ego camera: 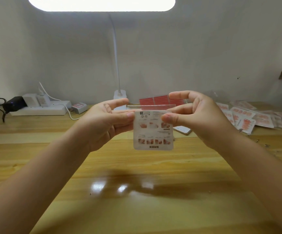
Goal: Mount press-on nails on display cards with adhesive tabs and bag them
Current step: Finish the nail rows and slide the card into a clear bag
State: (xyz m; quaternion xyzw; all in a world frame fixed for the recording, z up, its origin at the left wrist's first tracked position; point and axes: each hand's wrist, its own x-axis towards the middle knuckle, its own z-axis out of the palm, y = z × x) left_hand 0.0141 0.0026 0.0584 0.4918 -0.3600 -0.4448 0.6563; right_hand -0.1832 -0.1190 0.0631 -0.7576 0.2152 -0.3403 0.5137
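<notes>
Head cam: both my hands pinch the white printed display card in its clear plastic bag (153, 130) above the tabletop (137, 174), left hand (103, 122) and right hand (192, 115) at its top corners, open mouth up, card hanging down.

Table (137, 174): wood, varnished, glossy, glare patches at lower centre. Display card (153, 130), mid-frame: printed paper or card inside a clear, shiny plastic bag (151, 108). Lamp (118, 68), centre top: smooth white plastic. Power strip (39, 108), left: white plastic. Wall: matt.
</notes>
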